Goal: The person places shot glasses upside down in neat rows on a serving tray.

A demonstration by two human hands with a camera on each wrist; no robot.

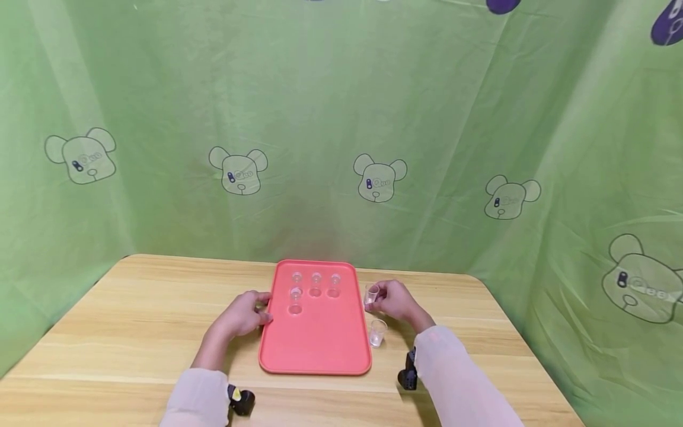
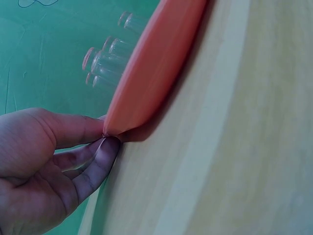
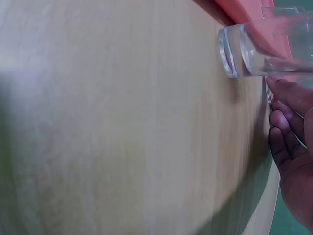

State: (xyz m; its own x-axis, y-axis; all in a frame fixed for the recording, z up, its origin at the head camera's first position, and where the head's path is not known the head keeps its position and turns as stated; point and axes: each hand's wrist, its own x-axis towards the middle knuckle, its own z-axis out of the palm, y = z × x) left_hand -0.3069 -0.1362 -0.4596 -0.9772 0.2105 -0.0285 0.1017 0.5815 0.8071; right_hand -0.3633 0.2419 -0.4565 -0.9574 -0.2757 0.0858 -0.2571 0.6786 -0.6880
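- Left hand [image 1: 242, 313] at the left edge of the pink tray [image 1: 315, 344]: thumb and fingertips touch the rim, spread a little apart along it, nothing else in that hand.
- Right hand [image 1: 397, 301] just past the tray's right edge, thumb and fingers pinching a small clear cup [image 1: 370, 292]; narrow grip. Can't tell if its base touches the table.
- Second clear cup [image 1: 376, 335] stands upright on the table, just right of the tray, nearer the person than the pinched one.
- Tray lies flat on the wooden table [image 1: 133, 332], roughly between both hands, short side facing the person.
- Four clear cups on its far half; they look upside down, narrow end up. Back row of three: left cup [image 1: 296, 281], middle cup [image 1: 316, 282], right cup [image 1: 334, 283]. Fourth cup [image 1: 296, 300] sits in front of the left one.
- Pale sleeves [image 1: 200, 396], with a small black device [image 1: 408, 372] at the right wrist.
- Green curtain [image 1: 309, 107] with bear-head outlines behind the table and to both sides.
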